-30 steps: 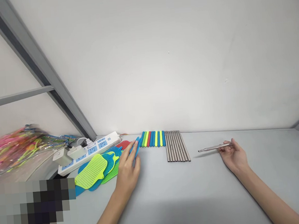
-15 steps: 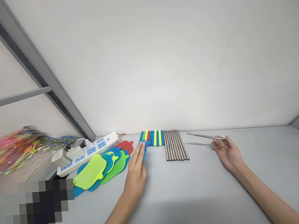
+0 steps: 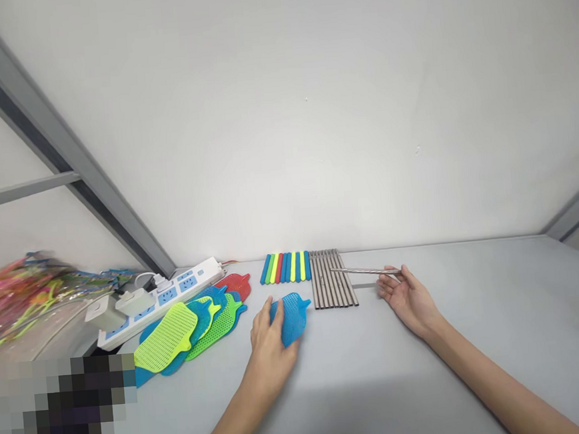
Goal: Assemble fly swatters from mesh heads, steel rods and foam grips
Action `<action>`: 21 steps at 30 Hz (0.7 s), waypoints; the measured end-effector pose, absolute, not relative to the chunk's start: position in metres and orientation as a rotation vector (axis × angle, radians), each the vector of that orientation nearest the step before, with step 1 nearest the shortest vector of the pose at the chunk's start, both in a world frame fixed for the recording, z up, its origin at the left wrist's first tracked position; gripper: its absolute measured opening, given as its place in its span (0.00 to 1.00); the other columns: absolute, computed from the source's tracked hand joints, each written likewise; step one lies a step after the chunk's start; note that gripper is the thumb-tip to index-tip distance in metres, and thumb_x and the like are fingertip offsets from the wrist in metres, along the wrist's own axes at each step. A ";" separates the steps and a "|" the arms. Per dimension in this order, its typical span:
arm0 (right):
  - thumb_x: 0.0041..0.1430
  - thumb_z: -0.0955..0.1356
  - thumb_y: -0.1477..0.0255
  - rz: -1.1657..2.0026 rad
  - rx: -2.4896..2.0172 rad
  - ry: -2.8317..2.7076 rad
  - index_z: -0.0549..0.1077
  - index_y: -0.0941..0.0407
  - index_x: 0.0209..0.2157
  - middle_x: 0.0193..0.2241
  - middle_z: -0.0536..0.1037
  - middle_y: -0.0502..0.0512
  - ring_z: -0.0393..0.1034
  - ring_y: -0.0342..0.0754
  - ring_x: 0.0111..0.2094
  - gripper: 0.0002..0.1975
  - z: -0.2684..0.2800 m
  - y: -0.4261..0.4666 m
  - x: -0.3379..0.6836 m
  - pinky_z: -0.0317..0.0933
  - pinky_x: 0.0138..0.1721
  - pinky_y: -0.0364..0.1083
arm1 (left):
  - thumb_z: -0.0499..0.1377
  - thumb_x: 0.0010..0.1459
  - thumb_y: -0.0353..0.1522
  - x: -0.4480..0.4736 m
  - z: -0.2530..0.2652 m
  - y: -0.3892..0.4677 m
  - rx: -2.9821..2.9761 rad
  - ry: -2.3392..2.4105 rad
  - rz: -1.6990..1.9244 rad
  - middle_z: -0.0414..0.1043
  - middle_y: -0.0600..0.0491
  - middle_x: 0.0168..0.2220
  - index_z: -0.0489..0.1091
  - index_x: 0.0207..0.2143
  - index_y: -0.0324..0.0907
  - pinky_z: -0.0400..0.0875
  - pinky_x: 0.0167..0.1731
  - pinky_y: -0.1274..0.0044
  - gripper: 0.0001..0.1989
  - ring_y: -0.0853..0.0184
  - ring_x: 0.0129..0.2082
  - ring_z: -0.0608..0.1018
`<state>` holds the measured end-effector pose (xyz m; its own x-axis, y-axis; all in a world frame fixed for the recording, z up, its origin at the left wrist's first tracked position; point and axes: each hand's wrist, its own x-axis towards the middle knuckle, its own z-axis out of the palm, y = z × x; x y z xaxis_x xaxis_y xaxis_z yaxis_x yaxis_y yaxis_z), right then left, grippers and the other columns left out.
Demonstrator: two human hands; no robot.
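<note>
Grasping one blue mesh head (image 3: 295, 317) in the left hand (image 3: 270, 347), with fingers over its left edge, thumb at its lower edge and its pointed neck facing right. Pinching one metal rod (image 3: 366, 270) between thumb and fingers of the right hand (image 3: 411, 304), with its far end raised above the laid rods (image 3: 327, 284). Between the two hands, crowded by those laid rods, with coloured handles (image 3: 284, 268) along their left side. Farther left on the surface (image 3: 351, 366), cluttered with overlapping mesh heads (image 3: 166, 337) beside a power strip (image 3: 206, 272). Counting ten handles: five blue, three yellow, one green, one red. Counting roughly nine laid rods, too tightly packed for certainty. Counting one red head (image 3: 239, 286); cannot tell how many blue.
</note>
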<state>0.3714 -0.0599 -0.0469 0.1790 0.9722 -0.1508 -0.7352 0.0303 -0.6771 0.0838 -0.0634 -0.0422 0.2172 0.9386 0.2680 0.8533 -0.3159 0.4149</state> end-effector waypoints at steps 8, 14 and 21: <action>0.53 0.61 0.63 1.387 -0.690 -0.411 0.69 0.55 0.31 0.24 0.71 0.53 0.65 0.45 0.30 0.12 -0.046 -0.062 0.370 0.62 0.29 0.44 | 0.47 0.51 0.44 0.093 -0.051 -0.065 2.329 1.859 0.498 0.44 0.37 0.57 0.48 0.55 0.36 0.50 0.45 0.61 0.33 0.52 0.56 0.49; 0.51 0.61 0.61 1.400 -0.697 -0.411 0.69 0.56 0.29 0.23 0.70 0.52 0.65 0.44 0.28 0.13 -0.045 -0.062 0.370 0.61 0.29 0.43 | 0.46 0.48 0.49 0.092 -0.041 -0.065 2.326 1.893 0.472 0.50 0.39 0.55 0.47 0.56 0.37 0.51 0.44 0.62 0.37 0.52 0.53 0.52; 0.50 0.62 0.61 1.409 -0.697 -0.424 0.69 0.55 0.29 0.23 0.70 0.52 0.65 0.44 0.28 0.12 -0.044 -0.062 0.371 0.61 0.30 0.43 | 0.47 0.48 0.49 0.092 -0.039 -0.063 2.361 1.878 0.551 0.53 0.40 0.49 0.48 0.55 0.37 0.50 0.45 0.63 0.37 0.54 0.52 0.54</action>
